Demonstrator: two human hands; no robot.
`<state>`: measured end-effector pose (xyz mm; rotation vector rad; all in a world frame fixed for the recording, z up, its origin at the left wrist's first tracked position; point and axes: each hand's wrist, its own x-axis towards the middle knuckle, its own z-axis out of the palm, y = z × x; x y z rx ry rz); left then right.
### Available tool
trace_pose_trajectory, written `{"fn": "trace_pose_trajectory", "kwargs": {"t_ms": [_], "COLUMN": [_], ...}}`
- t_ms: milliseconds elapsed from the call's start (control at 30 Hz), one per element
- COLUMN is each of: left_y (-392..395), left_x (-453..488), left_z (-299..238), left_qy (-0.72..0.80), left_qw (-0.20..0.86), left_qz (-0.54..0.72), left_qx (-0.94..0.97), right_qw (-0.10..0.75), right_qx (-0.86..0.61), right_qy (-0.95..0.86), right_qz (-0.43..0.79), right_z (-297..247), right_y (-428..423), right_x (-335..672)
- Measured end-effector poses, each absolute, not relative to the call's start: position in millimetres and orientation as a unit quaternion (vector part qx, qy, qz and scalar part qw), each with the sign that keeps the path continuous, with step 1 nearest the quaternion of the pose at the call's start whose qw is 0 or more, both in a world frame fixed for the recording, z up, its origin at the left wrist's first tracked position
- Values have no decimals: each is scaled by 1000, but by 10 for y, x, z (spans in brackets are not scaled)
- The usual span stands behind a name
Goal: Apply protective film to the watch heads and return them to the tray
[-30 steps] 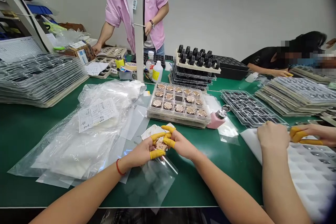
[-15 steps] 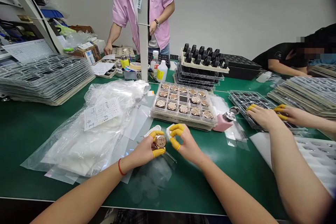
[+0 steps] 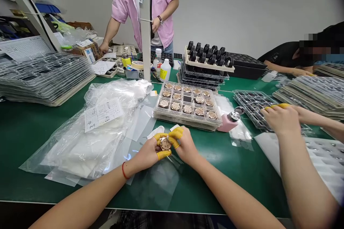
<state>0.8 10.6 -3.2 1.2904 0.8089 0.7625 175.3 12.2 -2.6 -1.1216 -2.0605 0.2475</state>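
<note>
Watch case held between both hands, lower centre
Left hand grips it, right hand pinches its edge, yellow finger cots on; clear film lies beneath.

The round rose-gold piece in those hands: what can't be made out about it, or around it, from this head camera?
In the head view:
- Round rose-gold piece: its underside and part of its rim are hidden by the left hand and right hand.
- Its face markings: too small to read.
- Paper sheet: handwriting too small to read.
- Stacked trays: lower layers hidden by the top tray.
</note>
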Motion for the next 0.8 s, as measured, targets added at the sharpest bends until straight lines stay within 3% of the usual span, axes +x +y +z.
{"fn": "trace_pose_trajectory", "kwargs": {"t_ms": [100,300,567,667,800], "left_y": [169,270,169,171,187], "left_x": [2,-87,-126,-124,-124], "left_z": [-43,69,34,11,6], "left_qy": [403,397,386,371,374], "left_qw": [640,663,590,615,612], "left_qz": [407,473,439,438,414], "left_qx": [512,423,558,541,561], "right_qw": [384,296,323,297,281], "right_qx": [-503,-494,-456,-479,-521], "right_qy": [-757,-746,-557,-609,-722], "right_qz": [164,335,614,558,357], "right_z": [16,86,82,89,127], "right_y": [171,45,94,104,131], "right_x": [1865,1880,1858,1918,1988]}}
